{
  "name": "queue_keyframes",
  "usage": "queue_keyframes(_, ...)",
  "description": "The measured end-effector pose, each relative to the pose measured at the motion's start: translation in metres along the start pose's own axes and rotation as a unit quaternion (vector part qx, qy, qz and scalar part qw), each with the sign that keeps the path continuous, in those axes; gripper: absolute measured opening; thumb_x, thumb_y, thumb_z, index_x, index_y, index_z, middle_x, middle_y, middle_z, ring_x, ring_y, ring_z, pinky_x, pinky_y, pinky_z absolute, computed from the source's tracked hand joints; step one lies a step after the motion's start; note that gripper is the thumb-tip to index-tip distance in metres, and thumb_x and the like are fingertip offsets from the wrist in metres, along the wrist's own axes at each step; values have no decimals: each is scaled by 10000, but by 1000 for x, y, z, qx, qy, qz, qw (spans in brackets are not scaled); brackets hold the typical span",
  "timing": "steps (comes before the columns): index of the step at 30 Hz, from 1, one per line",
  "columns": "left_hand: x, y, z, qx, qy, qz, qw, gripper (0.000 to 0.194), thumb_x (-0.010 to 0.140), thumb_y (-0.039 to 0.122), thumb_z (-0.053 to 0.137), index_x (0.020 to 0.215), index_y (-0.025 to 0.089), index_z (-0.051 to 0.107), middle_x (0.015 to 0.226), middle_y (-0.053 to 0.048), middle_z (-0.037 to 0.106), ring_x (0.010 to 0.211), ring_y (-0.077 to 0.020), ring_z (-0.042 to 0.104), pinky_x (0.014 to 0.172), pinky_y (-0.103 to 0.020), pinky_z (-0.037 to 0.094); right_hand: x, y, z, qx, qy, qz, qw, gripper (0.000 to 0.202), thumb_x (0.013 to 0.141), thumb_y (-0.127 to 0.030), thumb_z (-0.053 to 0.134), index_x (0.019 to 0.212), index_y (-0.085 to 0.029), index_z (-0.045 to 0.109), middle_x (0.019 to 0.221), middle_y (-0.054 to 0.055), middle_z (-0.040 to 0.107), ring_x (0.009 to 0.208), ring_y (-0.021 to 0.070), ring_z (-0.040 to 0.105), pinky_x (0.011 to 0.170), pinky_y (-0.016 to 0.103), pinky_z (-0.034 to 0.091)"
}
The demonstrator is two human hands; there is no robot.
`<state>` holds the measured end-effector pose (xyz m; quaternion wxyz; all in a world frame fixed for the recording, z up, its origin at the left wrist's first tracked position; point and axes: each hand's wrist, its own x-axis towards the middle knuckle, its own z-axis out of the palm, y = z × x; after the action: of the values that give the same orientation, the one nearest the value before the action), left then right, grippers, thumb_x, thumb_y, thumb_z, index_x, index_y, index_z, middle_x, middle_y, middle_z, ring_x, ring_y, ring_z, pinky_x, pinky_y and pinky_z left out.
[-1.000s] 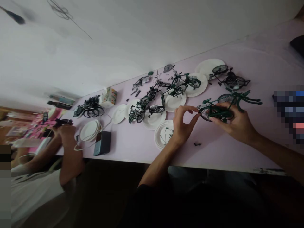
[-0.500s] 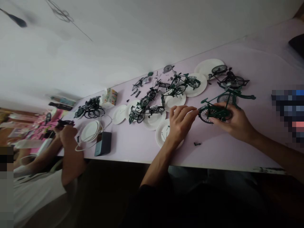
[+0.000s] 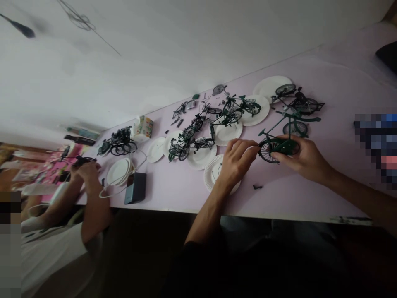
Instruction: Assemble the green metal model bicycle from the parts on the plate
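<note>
A green toy bicycle [image 3: 281, 145] stands tilted at the right, with its handlebar toward the back. My right hand [image 3: 305, 157] grips it around the frame and wheel area, thumb in front. At its rear wheel is my left hand [image 3: 238, 161], fingers bent and pressed together at the wheel's left edge; whatever they pinch is too small to make out. Below the wheel a small black part [image 3: 257, 187] lies on the table. Partly under my left wrist sits a paper plate [image 3: 209, 176] with thin pieces on it.
Several toy bicycles [image 3: 201, 124] lie across paper plates [image 3: 155, 150] on the pink table [image 3: 173, 194]. Behind my right hand is a dark bicycle [image 3: 302, 101]. Leftward are a tissue box [image 3: 143, 127], a dark box [image 3: 135, 188], a cable and a co-worker's hands [image 3: 87, 169].
The green bicycle has turned a little in my right hand, its handlebar end shifting left and back. My left hand stays near the rear wheel, its fingers slightly more closed.
</note>
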<state>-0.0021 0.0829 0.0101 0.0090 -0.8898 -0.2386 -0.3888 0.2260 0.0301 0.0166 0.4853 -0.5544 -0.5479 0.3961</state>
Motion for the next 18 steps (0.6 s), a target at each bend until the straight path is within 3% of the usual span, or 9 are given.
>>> queue_keyframes(5,1,-2,5,-42,26,-57,997,91,1048,205,685,1128,234,652,1042,-28,816,936,-170,760,897,-363,512,0,1,-2,-3,-3,-2,1000,483,766,-483,848,1146,-192,790,1029,96,817,900,260,770,817,401,668)
queue_keyframes(11,2,-2,6,-18,57,-33,998,120,1027,200,722,1117,238,653,989,-10,811,873,-163,746,868,-355,518,0,0,-3,-6,-5,2,1000,466,756,-479,848,1140,-219,795,1038,86,813,914,262,766,840,419,667)
queue_keyframes(18,2,2,7,-49,64,-69,994,103,1029,215,728,1108,229,664,997,-16,815,907,-164,747,892,-352,504,-1,-1,-3,-8,-2,10,1000,500,754,-470,844,1167,-192,795,1053,113,813,911,272,761,819,425,666)
